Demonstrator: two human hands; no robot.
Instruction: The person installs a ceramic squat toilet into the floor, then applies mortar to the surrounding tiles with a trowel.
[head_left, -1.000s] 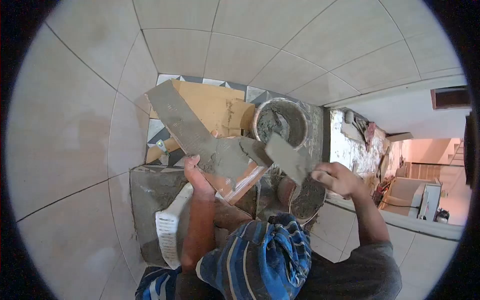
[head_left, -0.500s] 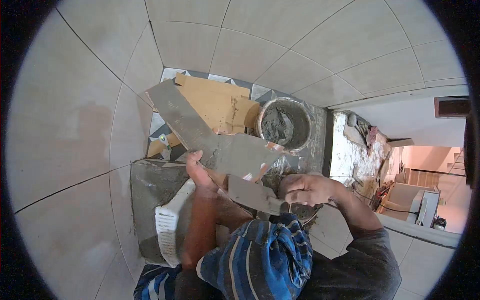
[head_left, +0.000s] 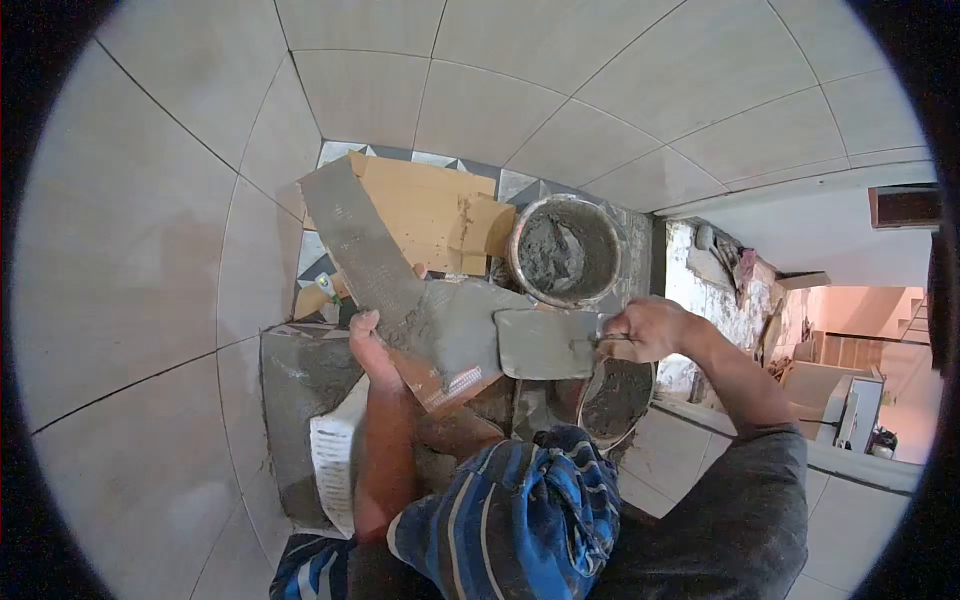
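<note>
My left hand (head_left: 370,345) grips an L-shaped cut tile (head_left: 350,235) from its near edge, thumb up, a fingertip showing at the inner corner. Grey mortar covers much of the tile's upturned face, and orange-brown shows along its near edge. My right hand (head_left: 645,330) is closed around the handle of a flat trowel (head_left: 548,345). The trowel's mortar-smeared blade lies at the right end of the tile, overlapping it. Just below my right hand stands a bucket (head_left: 652,385) with dark mortar in it.
Beyond the tile stands a larger mortar bucket (head_left: 517,245), beside cardboard (head_left: 430,200) on patterned floor tiles. A mortar-coated ledge (head_left: 290,400) and a white ridged piece (head_left: 332,460) are at left. Tiled walls (head_left: 140,280) enclose the corner; a doorway with rubble opens at right.
My right hand has brought the trowel up and away from my lap to the tile's right end. The tile has turned, its right part coming nearer to me, and my left hand has shifted slightly left.
</note>
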